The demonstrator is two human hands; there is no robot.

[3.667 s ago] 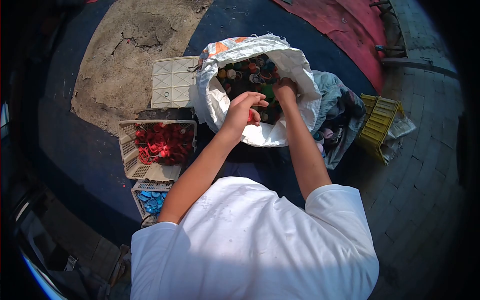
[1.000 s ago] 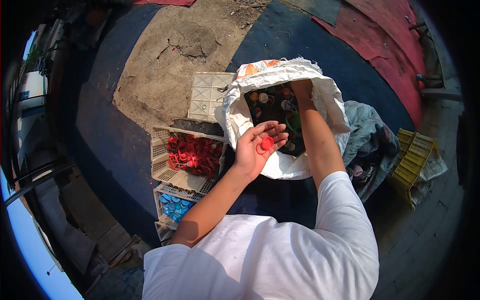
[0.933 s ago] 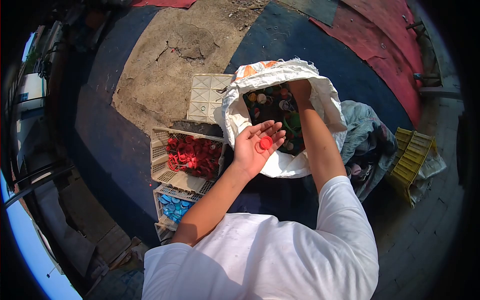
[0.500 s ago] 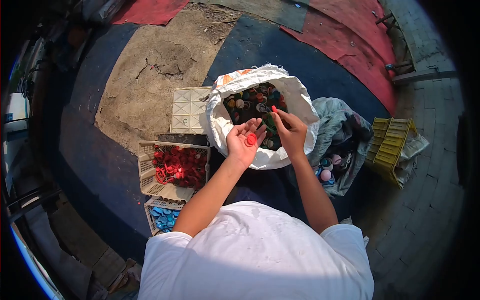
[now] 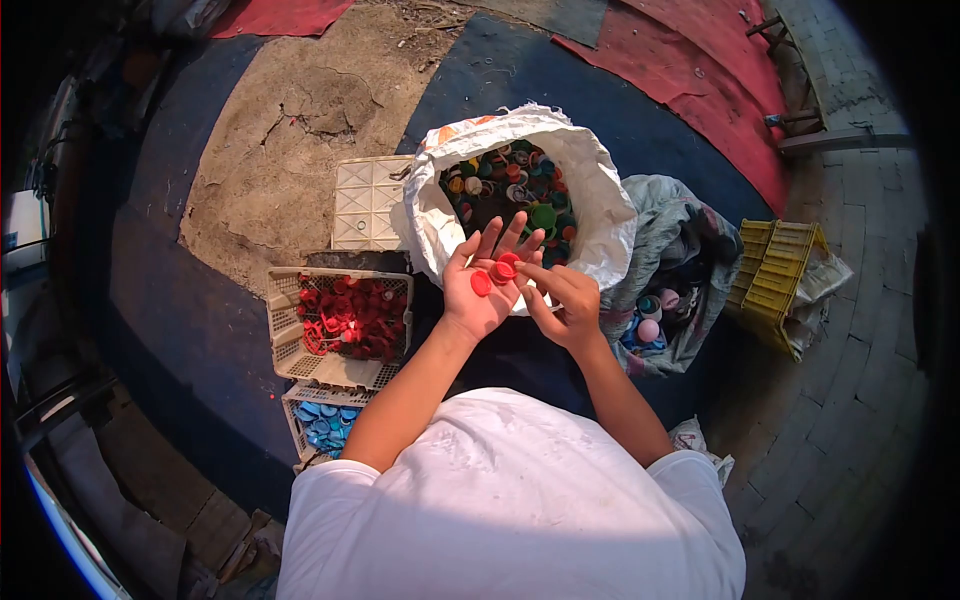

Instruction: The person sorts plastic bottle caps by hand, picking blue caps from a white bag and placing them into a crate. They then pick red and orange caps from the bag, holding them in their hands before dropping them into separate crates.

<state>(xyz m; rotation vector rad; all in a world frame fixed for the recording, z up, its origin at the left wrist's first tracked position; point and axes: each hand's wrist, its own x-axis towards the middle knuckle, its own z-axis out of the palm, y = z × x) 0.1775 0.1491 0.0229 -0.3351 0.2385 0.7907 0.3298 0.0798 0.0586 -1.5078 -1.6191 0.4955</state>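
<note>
One white sack point(image 5: 600, 210) stands here; three red caps point(image 5: 481, 284) show over its near rim, two filled crates point(image 5: 325, 371) to its left, one grey sack point(image 5: 660, 215) to its right.

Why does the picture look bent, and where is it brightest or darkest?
Head view: the paving curves toward black corners, probably from a very wide lens. Head view: the white sack and white shirt catch strong sun, though the shirt's bottom is shaded. Head view: the corners are darkest; the left hand, right hand and red caps look fairly sharp.
</note>
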